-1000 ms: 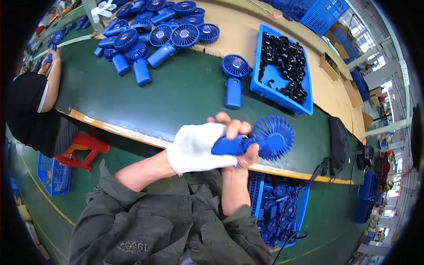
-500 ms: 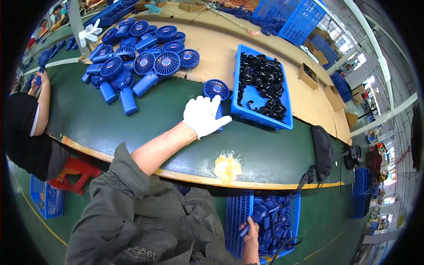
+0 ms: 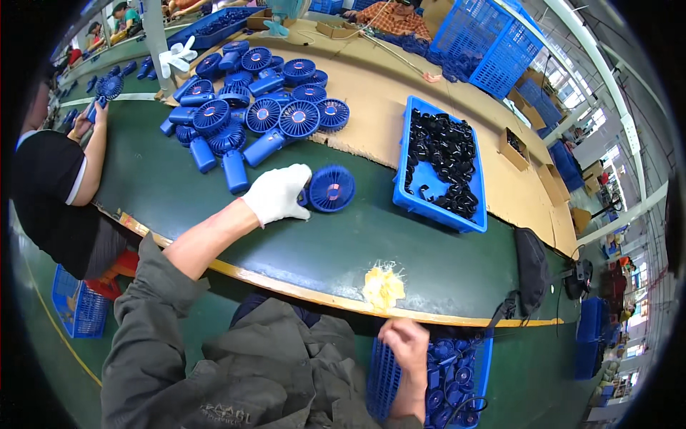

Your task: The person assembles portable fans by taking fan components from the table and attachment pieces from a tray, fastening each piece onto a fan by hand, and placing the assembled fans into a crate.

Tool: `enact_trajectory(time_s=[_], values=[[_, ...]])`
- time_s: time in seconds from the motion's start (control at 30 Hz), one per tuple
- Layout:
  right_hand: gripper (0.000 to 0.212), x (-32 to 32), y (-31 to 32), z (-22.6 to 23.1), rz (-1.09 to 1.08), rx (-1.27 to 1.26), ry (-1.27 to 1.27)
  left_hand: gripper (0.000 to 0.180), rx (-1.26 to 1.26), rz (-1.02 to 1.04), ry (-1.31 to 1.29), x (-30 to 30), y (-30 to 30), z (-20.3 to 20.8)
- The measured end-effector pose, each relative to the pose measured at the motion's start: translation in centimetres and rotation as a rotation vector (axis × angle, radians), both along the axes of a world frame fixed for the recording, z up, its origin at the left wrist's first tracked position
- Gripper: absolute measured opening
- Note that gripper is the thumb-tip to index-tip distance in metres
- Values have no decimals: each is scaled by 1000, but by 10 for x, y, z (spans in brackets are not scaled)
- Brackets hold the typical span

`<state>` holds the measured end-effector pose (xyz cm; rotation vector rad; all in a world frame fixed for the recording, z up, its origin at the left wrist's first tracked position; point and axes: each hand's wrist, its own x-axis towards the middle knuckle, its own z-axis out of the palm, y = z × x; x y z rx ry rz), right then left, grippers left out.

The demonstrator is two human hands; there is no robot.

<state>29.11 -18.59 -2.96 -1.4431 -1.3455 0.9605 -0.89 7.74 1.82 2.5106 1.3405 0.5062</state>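
Observation:
My left hand (image 3: pixel 277 194), in a white glove, is closed round the handle of a small blue handheld fan (image 3: pixel 332 188) over the green table. The fan's round grille faces up, to the right of the glove; most of the handle is hidden by the glove. My right hand (image 3: pixel 406 343) is bare, just off the table's front edge and above a blue crate (image 3: pixel 379 382) holding many similar fans. Its fingers are curled in, and nothing shows in them. A pile of blue fans (image 3: pixel 263 116) lies beyond my left hand, partly on cardboard.
A blue tray (image 3: pixel 443 220) of black clip-like parts stands right of centre. A yellowish patch (image 3: pixel 384 287) lies near the front edge, a black pouch (image 3: pixel 530 266) farther right. At the left, another person (image 3: pixel 53 175) holds a fan. Blue crates (image 3: pixel 504 61) stand at the back.
My left hand has drawn the fan left from beside the tray, and its grille now lies right of the glove. My right hand rose from the crate; the fan it held no longer shows in it.

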Motion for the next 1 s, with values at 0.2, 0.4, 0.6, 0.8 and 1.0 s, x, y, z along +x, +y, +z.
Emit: enact_trajectory(time_s=[0.2,0.4,0.6,0.8,1.0], values=[[11,4,183,92,-71,552,-509,45,287,-53,114,-20,-40,-10],[28,58,297,87,121,-18,-1268,45,180,109,-12,-11,-59,-3],[29,61,320,61,157,-113,-1327,43,125,115,1,-27,-61,-7],[73,38,293,84,-99,72,-190,43,142,97,27,-27,-57,-14],[31,-18,209,88,34,289,399,42,156,335,-286,-27,-63,-11]])
